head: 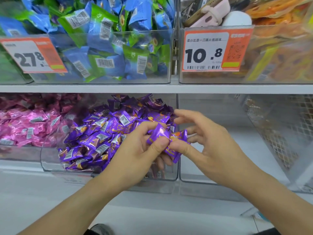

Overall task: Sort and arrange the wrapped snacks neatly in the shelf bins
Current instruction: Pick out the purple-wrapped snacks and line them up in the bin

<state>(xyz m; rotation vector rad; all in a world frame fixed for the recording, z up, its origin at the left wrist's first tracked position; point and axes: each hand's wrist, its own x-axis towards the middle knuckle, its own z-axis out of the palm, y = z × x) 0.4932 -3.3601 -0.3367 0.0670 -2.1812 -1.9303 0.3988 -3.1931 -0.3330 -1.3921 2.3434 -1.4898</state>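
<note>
A heap of purple wrapped snacks [101, 133] fills the clear lower bin [50, 168] in the middle of the shelf. My left hand [138, 150] grips a small bunch of purple snacks [160, 133] above the bin's right side. My right hand [201, 141] pinches one of those purple snacks [181, 135] between thumb and fingers, its other fingers spread. The two hands meet over the bin's front right corner.
Pink wrapped snacks [25, 122] lie in the bin to the left. A clear bin [211, 181] stands to the right. Above, one bin holds blue and green snacks [105, 39] and another orange packs [279, 48], with price tags [211, 51] clipped on.
</note>
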